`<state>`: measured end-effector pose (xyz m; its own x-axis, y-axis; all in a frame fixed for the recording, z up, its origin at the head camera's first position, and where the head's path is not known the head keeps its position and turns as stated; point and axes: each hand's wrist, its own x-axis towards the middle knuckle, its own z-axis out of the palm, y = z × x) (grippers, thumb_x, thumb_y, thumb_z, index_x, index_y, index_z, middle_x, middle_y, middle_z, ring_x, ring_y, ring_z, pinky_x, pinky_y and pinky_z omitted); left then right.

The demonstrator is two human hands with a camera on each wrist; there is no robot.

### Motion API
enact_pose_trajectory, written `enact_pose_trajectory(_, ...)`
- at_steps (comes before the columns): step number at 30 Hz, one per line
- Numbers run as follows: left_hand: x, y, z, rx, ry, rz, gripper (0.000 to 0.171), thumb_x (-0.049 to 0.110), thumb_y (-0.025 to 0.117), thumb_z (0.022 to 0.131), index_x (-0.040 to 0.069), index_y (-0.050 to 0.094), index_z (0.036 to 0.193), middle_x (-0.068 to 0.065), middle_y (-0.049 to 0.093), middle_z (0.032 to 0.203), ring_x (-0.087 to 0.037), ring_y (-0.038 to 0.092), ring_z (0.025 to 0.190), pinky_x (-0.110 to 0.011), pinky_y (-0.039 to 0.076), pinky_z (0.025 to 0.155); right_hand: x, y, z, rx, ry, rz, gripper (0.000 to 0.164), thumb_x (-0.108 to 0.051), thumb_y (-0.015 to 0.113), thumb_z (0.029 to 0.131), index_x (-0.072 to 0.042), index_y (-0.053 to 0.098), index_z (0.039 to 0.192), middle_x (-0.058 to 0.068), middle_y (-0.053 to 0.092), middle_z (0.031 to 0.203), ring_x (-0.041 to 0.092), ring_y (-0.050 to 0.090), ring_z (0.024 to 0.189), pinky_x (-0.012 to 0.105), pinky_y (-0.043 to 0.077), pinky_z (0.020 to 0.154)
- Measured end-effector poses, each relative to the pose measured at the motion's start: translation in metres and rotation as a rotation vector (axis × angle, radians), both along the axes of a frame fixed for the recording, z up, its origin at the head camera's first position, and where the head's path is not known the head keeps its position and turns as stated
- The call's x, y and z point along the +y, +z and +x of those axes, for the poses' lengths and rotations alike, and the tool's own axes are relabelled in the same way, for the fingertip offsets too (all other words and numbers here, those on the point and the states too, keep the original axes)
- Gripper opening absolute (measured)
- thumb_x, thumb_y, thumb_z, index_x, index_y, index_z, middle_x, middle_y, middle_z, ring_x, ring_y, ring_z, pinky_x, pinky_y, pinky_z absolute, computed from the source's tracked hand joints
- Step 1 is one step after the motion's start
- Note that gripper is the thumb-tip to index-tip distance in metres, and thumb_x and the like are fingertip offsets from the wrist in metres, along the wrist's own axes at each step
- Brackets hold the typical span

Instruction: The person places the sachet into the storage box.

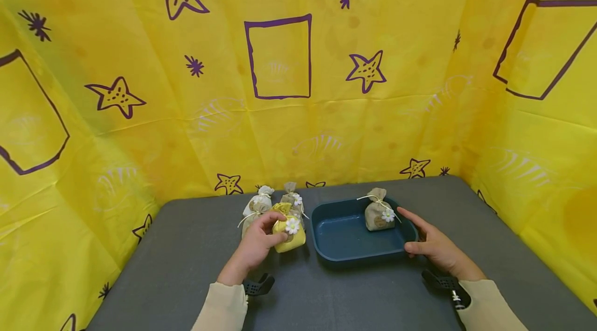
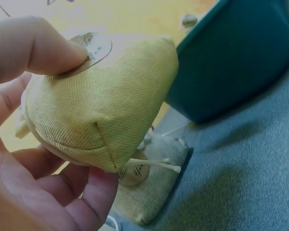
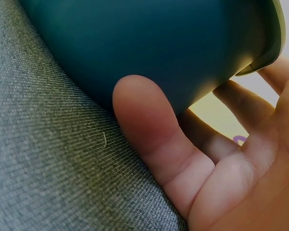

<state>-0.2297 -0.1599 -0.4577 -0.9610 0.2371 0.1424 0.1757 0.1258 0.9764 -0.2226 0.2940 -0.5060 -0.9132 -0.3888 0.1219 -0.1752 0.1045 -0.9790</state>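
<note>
My left hand point(image 1: 255, 244) pinches a yellow cloth sachet point(image 1: 295, 242) with a white daisy, left of the dark blue tray point(image 1: 342, 238). In the left wrist view, the thumb lies over the round paper label of the yellow sachet point(image 2: 125, 91), with fingers beneath it. A beige sachet point(image 1: 375, 217) with string and a daisy stands at the tray's back right. My right hand point(image 1: 438, 249) grips the tray's right end. The right wrist view shows its thumb point(image 3: 144, 110) against the outer wall of the tray point(image 3: 139, 43) and fingers behind.
Behind my left hand stand a white sachet point(image 1: 262, 196), a beige sachet point(image 1: 255, 212) and a grey-brown sachet point(image 1: 290, 192), close together and partly hidden. The dark grey table point(image 1: 186, 258) meets yellow star-patterned cloth point(image 1: 280, 134) at its back and sides.
</note>
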Motion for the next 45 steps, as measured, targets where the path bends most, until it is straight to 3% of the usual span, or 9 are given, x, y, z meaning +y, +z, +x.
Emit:
enact_pose_trajectory(8, 0.004, 0.005, 0.002, -0.011, 0.037, 0.054, 0.032, -0.003, 0.074, 0.083, 0.005, 0.064, 0.113, -0.013, 0.060, 0.111, -0.027, 0.058, 0.096, -0.031, 0.052, 0.078, -0.002, 0.000, 0.000, 0.007, 0.008, -0.021, 0.083, -0.010, 0.071, 0.091, -0.007, 0.021, 0.158, 0.028, 0.016, 0.151, 0.029, 0.060, 0.071, 0.036, 0.055, 0.066)
enact_pose_trajectory(12, 0.010, 0.010, 0.002, 0.003, 0.015, 0.076, 0.033, -0.003, 0.074, 0.083, 0.004, 0.064, 0.114, -0.014, 0.059, 0.114, -0.028, 0.058, 0.098, -0.031, 0.053, 0.078, -0.002, -0.001, 0.000, 0.004, 0.010, -0.027, 0.083, -0.007, 0.070, 0.091, -0.007, 0.021, 0.158, 0.029, 0.016, 0.151, 0.029, 0.060, 0.072, 0.036, 0.055, 0.067)
enact_pose_trajectory(20, 0.037, 0.029, -0.012, 0.026, -0.035, -0.012, 0.031, 0.004, 0.076, 0.086, 0.010, 0.065, 0.113, -0.013, 0.058, 0.118, -0.029, 0.057, 0.101, -0.034, 0.053, 0.081, -0.001, 0.000, -0.002, 0.027, 0.015, -0.028, 0.084, -0.007, 0.071, 0.091, -0.007, 0.021, 0.158, 0.026, 0.013, 0.154, 0.029, 0.059, 0.074, 0.037, 0.055, 0.066)
enact_pose_trajectory(26, 0.060, 0.044, -0.018, 0.060, -0.081, -0.055, 0.030, 0.005, 0.077, 0.085, 0.010, 0.067, 0.113, -0.008, 0.061, 0.117, -0.024, 0.058, 0.095, -0.033, 0.053, 0.076, -0.001, 0.000, -0.002, 0.032, 0.014, -0.025, 0.083, -0.008, 0.071, 0.091, -0.005, 0.021, 0.158, 0.026, 0.008, 0.157, 0.029, 0.058, 0.076, 0.037, 0.055, 0.066)
enact_pose_trajectory(31, 0.079, 0.042, -0.029, 0.087, -0.126, -0.099, 0.031, 0.006, 0.078, 0.085, 0.010, 0.068, 0.114, -0.005, 0.065, 0.113, -0.023, 0.059, 0.094, -0.032, 0.052, 0.075, -0.001, 0.000, 0.000, 0.029, 0.010, -0.020, 0.084, -0.008, 0.071, 0.091, -0.004, 0.021, 0.157, 0.028, 0.010, 0.155, 0.029, 0.060, 0.070, 0.036, 0.055, 0.066)
enact_pose_trajectory(35, 0.092, 0.031, -0.039, 0.088, -0.140, -0.126, 0.031, 0.008, 0.079, 0.084, 0.012, 0.068, 0.114, -0.002, 0.066, 0.111, -0.022, 0.060, 0.093, -0.031, 0.051, 0.075, -0.001, 0.001, 0.000, 0.015, -0.006, 0.003, 0.084, -0.010, 0.072, 0.091, -0.007, 0.022, 0.158, 0.027, 0.013, 0.154, 0.030, 0.060, 0.070, 0.036, 0.054, 0.067)
enact_pose_trajectory(45, 0.124, 0.023, -0.047, 0.057, -0.143, -0.207, 0.030, 0.002, 0.079, 0.083, 0.016, 0.070, 0.109, 0.003, 0.065, 0.107, -0.018, 0.059, 0.091, -0.031, 0.050, 0.075, -0.001, 0.000, 0.000, 0.025, -0.009, 0.003, 0.084, -0.010, 0.073, 0.091, -0.008, 0.022, 0.158, 0.026, 0.015, 0.154, 0.032, 0.061, 0.069, 0.037, 0.054, 0.066)
